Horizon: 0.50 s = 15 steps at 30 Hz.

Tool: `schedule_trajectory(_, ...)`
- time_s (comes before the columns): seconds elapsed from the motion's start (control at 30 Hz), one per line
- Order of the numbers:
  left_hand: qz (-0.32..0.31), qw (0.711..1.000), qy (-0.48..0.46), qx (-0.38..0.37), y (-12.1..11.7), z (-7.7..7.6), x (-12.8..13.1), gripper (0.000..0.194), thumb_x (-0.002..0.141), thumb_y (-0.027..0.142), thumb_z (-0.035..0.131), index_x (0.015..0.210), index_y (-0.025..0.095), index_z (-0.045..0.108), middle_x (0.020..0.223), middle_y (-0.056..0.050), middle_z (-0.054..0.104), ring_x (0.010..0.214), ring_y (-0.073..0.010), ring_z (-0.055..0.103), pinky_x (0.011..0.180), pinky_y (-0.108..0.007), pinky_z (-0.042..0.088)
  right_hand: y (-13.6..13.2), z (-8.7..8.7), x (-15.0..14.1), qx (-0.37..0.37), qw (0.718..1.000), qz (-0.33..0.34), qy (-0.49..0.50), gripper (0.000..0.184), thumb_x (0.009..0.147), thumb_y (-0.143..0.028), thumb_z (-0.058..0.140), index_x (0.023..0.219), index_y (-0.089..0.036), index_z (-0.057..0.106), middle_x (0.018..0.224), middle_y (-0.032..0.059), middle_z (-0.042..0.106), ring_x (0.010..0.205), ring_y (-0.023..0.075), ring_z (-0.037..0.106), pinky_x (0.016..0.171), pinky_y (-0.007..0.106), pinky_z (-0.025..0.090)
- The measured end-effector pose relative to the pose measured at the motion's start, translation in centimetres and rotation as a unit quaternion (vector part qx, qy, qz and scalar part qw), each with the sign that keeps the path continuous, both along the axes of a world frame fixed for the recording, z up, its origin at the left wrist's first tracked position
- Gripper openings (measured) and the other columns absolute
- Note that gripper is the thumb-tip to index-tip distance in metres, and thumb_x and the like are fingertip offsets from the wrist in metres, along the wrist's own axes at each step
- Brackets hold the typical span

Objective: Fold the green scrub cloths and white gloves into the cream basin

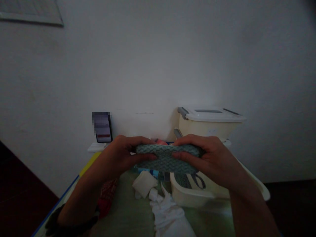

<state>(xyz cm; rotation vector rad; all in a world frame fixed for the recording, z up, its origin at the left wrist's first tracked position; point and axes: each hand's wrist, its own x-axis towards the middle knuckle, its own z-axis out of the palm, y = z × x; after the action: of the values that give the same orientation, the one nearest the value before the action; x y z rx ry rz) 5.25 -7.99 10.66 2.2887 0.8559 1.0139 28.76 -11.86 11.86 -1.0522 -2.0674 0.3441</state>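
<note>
A folded teal knitted cloth (165, 161) is held up in front of me, above the table. My left hand (125, 153) grips its left end, thumb on the near face and fingers along the top edge. At the right end my right hand (204, 151) pinches it in the same way. Just below the knit, a folded cream cloth (145, 184) and a crumpled white cloth (170, 215) lie on the table. An open cream bin (187, 199) stands under my right hand, with a dark woven item (182, 180) and a loop in it.
A lidded cream storage box (204, 126) stands against the wall at the back right. On the back left, a phone (103, 128) leans upright on a white stand (96, 147). Red patterned fabric (106, 199) lies beneath my left forearm on the green table (130, 214).
</note>
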Motion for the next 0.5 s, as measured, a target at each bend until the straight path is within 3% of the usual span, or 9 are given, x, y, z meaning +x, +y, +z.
schedule_trajectory(0.17, 0.021, 0.992, -0.113, -0.046, -0.4, -0.1, 1.0, 0.016, 0.074, 0.019, 0.074, 0.087, 0.026, 0.078, 0.063, 0.006, 0.072, 0.050, -0.0057, 0.058, 0.046, -0.011, 0.043, -0.1, 0.0, 1.3, -0.120, 0.992, 0.037, 0.016, 0.019, 0.078, -0.029, 0.072, 0.097, -0.028, 0.069, 0.080, -0.0064, 0.067, 0.065, 0.0074, 0.059, 0.057, 0.016, 0.044)
schedule_trajectory(0.3, 0.101, 0.950, -0.282, -0.093, -0.6, -0.7, 3.2, 0.009, 0.070, 0.021, 0.076, 0.078, 0.019, 0.072, 0.065, 0.004, 0.070, 0.056, -0.0084, 0.061, 0.050, -0.013, 0.048, 0.2, 0.0, 2.4, -0.150, 0.976, 0.027, 0.158, 0.032, 0.072, -0.026, 0.078, 0.101, -0.029, 0.065, 0.085, -0.0058, 0.065, 0.069, 0.0080, 0.060, 0.058, 0.017, 0.047)
schedule_trajectory(0.4, 0.116, 0.919, -0.356, -0.125, -0.6, -1.3, 4.8, 0.018, 0.070, 0.023, 0.075, 0.080, 0.019, 0.060, 0.065, 0.006, 0.065, 0.054, -0.0079, 0.059, 0.048, -0.014, 0.047, 1.0, 0.1, 2.6, -0.159, 0.918, 0.057, 0.358, 0.035, 0.061, -0.016, 0.082, 0.090, -0.025, 0.064, 0.079, -0.0062, 0.067, 0.069, 0.0088, 0.062, 0.062, 0.018, 0.050)
schedule_trajectory(0.5, 0.034, 0.928, -0.332, -0.165, -1.0, -1.9, 6.1, 0.026, 0.070, 0.021, 0.075, 0.082, 0.020, 0.052, 0.074, 0.005, 0.065, 0.064, -0.0100, 0.064, 0.057, -0.017, 0.052, 1.5, 0.3, 2.1, -0.125, 0.844, 0.028, 0.521, 0.029, 0.056, -0.013, 0.081, 0.079, -0.022, 0.066, 0.074, -0.0055, 0.068, 0.069, 0.0095, 0.063, 0.067, 0.021, 0.052)
